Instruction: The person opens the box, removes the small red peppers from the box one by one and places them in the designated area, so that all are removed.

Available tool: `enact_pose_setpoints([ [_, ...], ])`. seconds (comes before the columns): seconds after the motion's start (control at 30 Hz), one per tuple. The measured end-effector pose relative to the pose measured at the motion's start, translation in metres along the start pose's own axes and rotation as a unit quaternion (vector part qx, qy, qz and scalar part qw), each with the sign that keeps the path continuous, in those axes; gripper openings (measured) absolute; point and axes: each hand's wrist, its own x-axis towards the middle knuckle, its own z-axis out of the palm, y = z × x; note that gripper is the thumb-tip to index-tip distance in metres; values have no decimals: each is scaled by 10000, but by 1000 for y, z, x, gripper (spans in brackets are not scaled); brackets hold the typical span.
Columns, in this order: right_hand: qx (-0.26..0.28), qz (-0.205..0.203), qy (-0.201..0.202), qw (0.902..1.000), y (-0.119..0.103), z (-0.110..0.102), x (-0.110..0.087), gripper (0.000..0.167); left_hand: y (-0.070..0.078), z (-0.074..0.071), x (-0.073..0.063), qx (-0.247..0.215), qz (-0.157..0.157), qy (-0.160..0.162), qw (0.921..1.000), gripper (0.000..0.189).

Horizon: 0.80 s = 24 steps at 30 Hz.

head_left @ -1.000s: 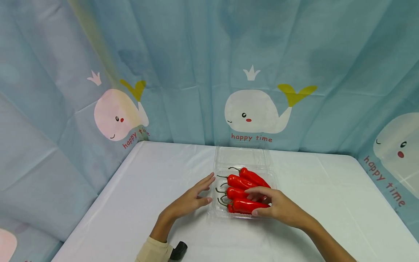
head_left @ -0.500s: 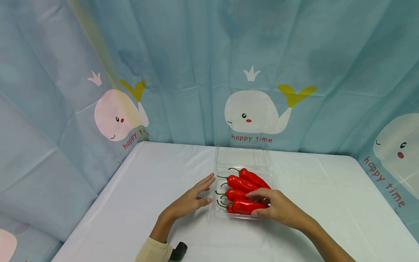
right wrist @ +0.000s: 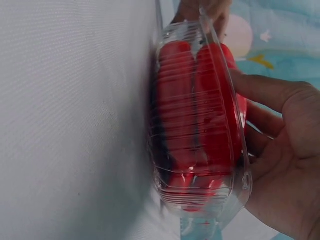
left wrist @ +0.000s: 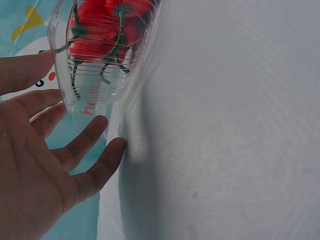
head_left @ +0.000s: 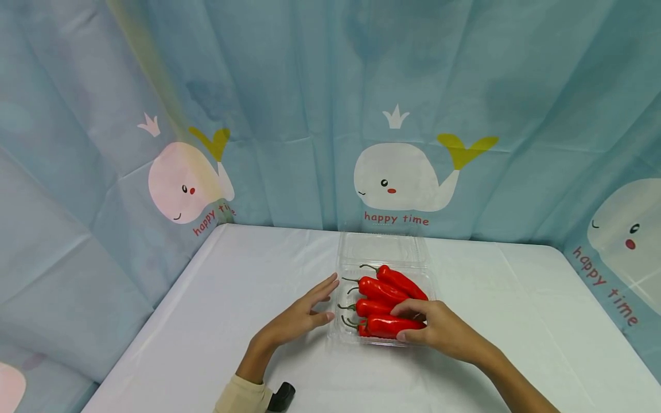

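Several red chili peppers [head_left: 382, 289] with green stems lie in a clear plastic clamshell box [head_left: 337, 330], stems to the left. My left hand [head_left: 295, 320] rests at the box's left edge, fingers spread and fairly straight. In the left wrist view, that hand's thumb and fingers lie along the rim of the box [left wrist: 59, 75]. Over the box's right end, my right hand [head_left: 444, 331] grips the front chili pepper [head_left: 384, 326], its thumb on the near side and its fingers curled over the far side. The right wrist view hides those fingertips behind the peppers [right wrist: 215, 100].
The lid [head_left: 381, 248] of the box is folded back toward the curtain [head_left: 289, 115]. A white cloth covers the table [head_left: 516, 310]. A black object [head_left: 281, 397] sits by the left sleeve [head_left: 242, 396].
A middle chili pepper has shifted slightly toward me and to the left under the right fingers. The fingers have drawn in a little. The left hand has stayed still.
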Motion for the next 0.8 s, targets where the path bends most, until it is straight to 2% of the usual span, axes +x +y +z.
enact_pose_setpoints([
  [0.47,43,141,386,9991,-7,-4,-2,39,1,0,0,22,14,-7,10000,72],
  [0.8,236,88,845,9961,-12,-14,-2,47,0,0,0,35,27,-23,10000,72],
])
